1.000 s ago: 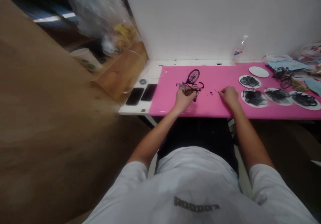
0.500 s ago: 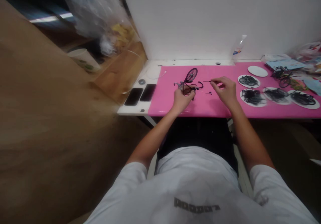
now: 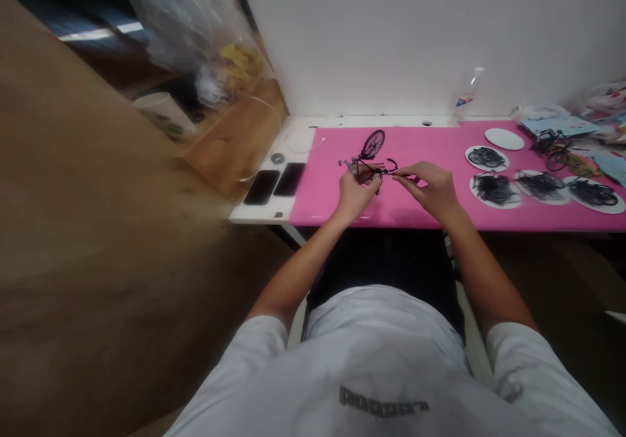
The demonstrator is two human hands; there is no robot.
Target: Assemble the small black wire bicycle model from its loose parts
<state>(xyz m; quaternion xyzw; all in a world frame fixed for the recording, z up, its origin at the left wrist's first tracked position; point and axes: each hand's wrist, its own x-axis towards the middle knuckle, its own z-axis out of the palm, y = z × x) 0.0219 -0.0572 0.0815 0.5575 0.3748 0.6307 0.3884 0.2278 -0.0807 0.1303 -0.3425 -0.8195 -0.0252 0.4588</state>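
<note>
A small black model bicycle (image 3: pixel 374 145) is held over the pink mat, one spoked wheel sticking up at the far side. My left hand (image 3: pixel 357 192) is closed round its frame, with fingers and thumb pinching near the middle. Between the thumb and fingertips of my right hand (image 3: pixel 430 189) is a thin dark screwdriver (image 3: pixel 402 175). Its tip points left and meets the bicycle beside my left fingertips; the exact contact spot is too small to make out. A curved black part (image 3: pixel 392 164) juts from the bicycle just above the tip.
White plates of black parts (image 3: pixel 493 203) stand on the pink mat (image 3: pixel 332 212) at right, near a bare plate (image 3: pixel 505 139) and another model bicycle (image 3: pixel 557 156). Two phones (image 3: pixel 261 188) lie at left. A clear bottle (image 3: pixel 467 94) stands by the wall.
My right hand has moved left and slightly down, bringing the screwdriver from apart to the bicycle. My left hand and the bicycle have hardly moved.
</note>
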